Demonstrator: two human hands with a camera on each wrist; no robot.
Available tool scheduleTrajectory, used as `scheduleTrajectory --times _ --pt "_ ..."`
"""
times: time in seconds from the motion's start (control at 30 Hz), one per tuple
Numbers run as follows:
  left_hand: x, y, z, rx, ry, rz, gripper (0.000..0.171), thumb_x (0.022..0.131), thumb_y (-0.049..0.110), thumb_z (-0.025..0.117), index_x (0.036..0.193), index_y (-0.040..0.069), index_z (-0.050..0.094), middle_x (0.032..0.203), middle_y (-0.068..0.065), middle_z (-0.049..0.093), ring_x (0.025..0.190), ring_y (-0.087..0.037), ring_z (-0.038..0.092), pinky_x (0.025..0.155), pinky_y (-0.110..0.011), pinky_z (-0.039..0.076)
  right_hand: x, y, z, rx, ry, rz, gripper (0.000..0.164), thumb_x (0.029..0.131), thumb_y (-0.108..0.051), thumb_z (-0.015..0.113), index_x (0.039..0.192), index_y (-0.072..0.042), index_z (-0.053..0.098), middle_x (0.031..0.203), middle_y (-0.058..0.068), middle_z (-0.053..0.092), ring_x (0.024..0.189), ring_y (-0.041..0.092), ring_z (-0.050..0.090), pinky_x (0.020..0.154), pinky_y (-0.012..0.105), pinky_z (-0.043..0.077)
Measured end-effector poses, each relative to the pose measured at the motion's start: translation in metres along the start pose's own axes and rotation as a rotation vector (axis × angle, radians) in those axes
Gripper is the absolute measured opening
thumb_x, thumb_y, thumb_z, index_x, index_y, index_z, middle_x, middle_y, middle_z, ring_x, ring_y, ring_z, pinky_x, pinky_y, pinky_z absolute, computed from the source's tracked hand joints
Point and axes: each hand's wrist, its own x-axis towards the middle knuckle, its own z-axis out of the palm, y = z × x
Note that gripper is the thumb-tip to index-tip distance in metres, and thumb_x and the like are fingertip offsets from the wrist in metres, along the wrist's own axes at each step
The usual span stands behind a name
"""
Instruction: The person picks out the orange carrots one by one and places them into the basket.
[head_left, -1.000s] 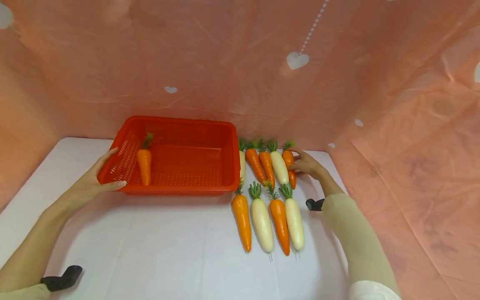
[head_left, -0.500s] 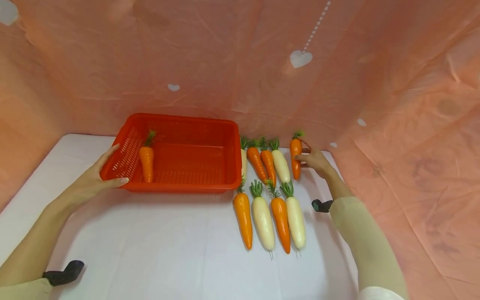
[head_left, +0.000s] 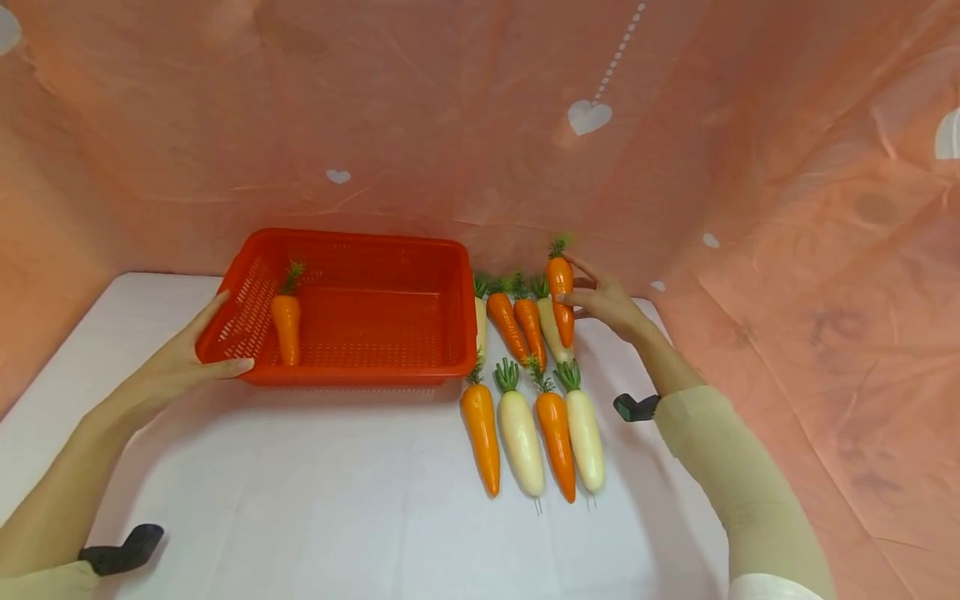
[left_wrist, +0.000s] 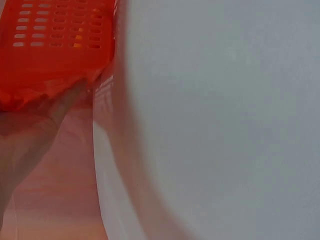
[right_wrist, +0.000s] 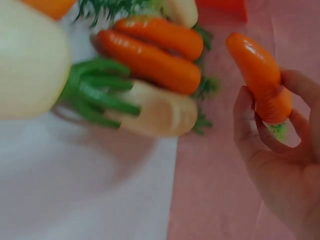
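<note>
My right hand (head_left: 611,308) pinches a carrot (head_left: 560,287) between thumb and fingers, its leafy top pointing up and away. In the right wrist view this carrot (right_wrist: 261,77) hangs clear of the row, with a daikon radish (right_wrist: 165,111) and two carrots lying nearby. A red plastic basket (head_left: 360,380) stands at the left, and my left hand (head_left: 176,358) grips its left end, thumb at the front corner and fingers along the side. One carrot (head_left: 287,325) leans against the basket's inner left wall. The left wrist view has the slotted basket wall (left_wrist: 55,60) above the hand.
Right of the basket lie two rows of carrots and white radishes. The front row alternates a carrot (head_left: 482,437), a radish (head_left: 521,442), another carrot and another radish. Behind the white table (head_left: 322,500) hangs a pink cloth (head_left: 420,108) with hearts.
My right hand has lifted the carrot from the right end of the back row and carried it left, over the neighbouring radish. The left hand and basket have stayed in place.
</note>
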Motion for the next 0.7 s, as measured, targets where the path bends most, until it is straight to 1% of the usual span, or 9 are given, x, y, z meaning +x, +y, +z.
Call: scheduleTrajectory --times 0.03,0.1,0.13,0.2,0.23,0.27,0.33,0.57,0.7 --pt "0.0 -0.001 0.0 0.003 0.001 -0.001 0.1 0.097 0.031 0.063 0.157 0.032 -0.017 0.163 -0.024 0.001 0.137 -0.049 0.017 0.095 -0.037 0.049 0.0 -0.004 0.003 -0.004 -0.012 -0.008 0.078 0.094 -0.015 0.068 0.158 -0.029 0.027 0.148 0.022 0.042 0.118 0.035 0.059 0.087 0.039 0.058" --pt "0.0 -0.002 0.001 0.005 0.004 -0.001 0.099 0.097 0.03 0.063 0.158 0.03 -0.015 0.163 -0.024 0.002 0.137 -0.048 0.017 0.085 -0.02 0.047 0.0 -0.011 0.009 -0.018 -0.038 -0.005 0.078 0.094 -0.016 0.069 0.158 -0.03 0.027 0.151 0.021 0.039 0.126 0.036 0.053 0.091 0.043 0.056" --pt "0.0 -0.003 0.001 -0.001 0.005 -0.002 0.099 0.097 0.03 0.063 0.158 0.029 -0.015 0.163 -0.024 0.001 0.137 -0.049 0.017 0.089 -0.025 0.049 0.001 -0.015 0.012 -0.017 -0.055 -0.01 0.078 0.094 -0.016 0.069 0.158 -0.03 0.027 0.151 0.02 0.039 0.128 0.036 0.051 0.092 0.044 0.055" --pt "0.0 -0.003 0.002 -0.01 0.007 -0.005 0.099 0.097 0.03 0.063 0.158 0.03 -0.015 0.164 -0.023 -0.001 0.138 -0.05 0.015 0.1 -0.044 0.048 0.004 -0.023 0.019 -0.019 -0.078 -0.02 0.079 0.094 -0.016 0.069 0.158 -0.032 0.027 0.151 0.019 0.039 0.128 0.036 0.051 0.094 0.047 0.054" --pt "0.0 -0.004 0.002 -0.013 0.009 -0.005 0.099 0.097 0.031 0.063 0.158 0.03 -0.015 0.164 -0.022 -0.002 0.139 -0.05 0.014 0.103 -0.055 0.044 0.005 -0.028 0.022 -0.015 -0.083 -0.024 0.079 0.094 -0.016 0.07 0.158 -0.032 0.027 0.151 0.019 0.04 0.127 0.035 0.052 0.093 0.047 0.054" --pt "0.0 -0.004 0.002 -0.015 0.01 -0.007 0.099 0.097 0.031 0.063 0.158 0.03 -0.015 0.164 -0.022 -0.003 0.139 -0.051 0.013 0.104 -0.057 0.043 0.007 -0.032 0.026 -0.007 -0.088 -0.029 0.079 0.093 -0.016 0.07 0.157 -0.033 0.028 0.15 0.018 0.04 0.125 0.035 0.054 0.093 0.046 0.055" --pt "-0.001 -0.003 0.003 -0.017 0.013 -0.01 0.099 0.097 0.031 0.063 0.157 0.03 -0.016 0.164 -0.022 -0.004 0.139 -0.052 0.013 0.103 -0.073 0.03 0.01 -0.04 0.034 0.008 -0.094 -0.054 0.078 0.093 -0.014 0.071 0.157 -0.033 0.031 0.146 0.018 0.044 0.118 0.034 0.059 0.089 0.044 0.057" --pt "0.001 -0.003 0.002 -0.011 0.021 0.009 0.099 0.096 0.029 0.064 0.158 0.031 -0.014 0.164 -0.022 -0.002 0.138 -0.049 0.015 0.103 -0.071 0.033 0.019 -0.06 0.06 -0.026 -0.129 -0.123 0.076 0.091 -0.019 0.073 0.155 -0.033 0.034 0.145 0.015 0.047 0.113 0.032 0.061 0.081 0.04 0.058" --pt "0.001 -0.002 0.001 0.004 0.028 0.019 0.099 0.096 0.029 0.064 0.158 0.031 -0.013 0.164 -0.022 0.0 0.137 -0.048 0.017 0.102 -0.058 0.041 0.026 -0.069 0.077 -0.019 -0.155 -0.152 0.076 0.091 -0.018 0.074 0.155 -0.033 0.036 0.14 0.013 0.051 0.113 0.03 0.061 0.081 0.045 0.058"
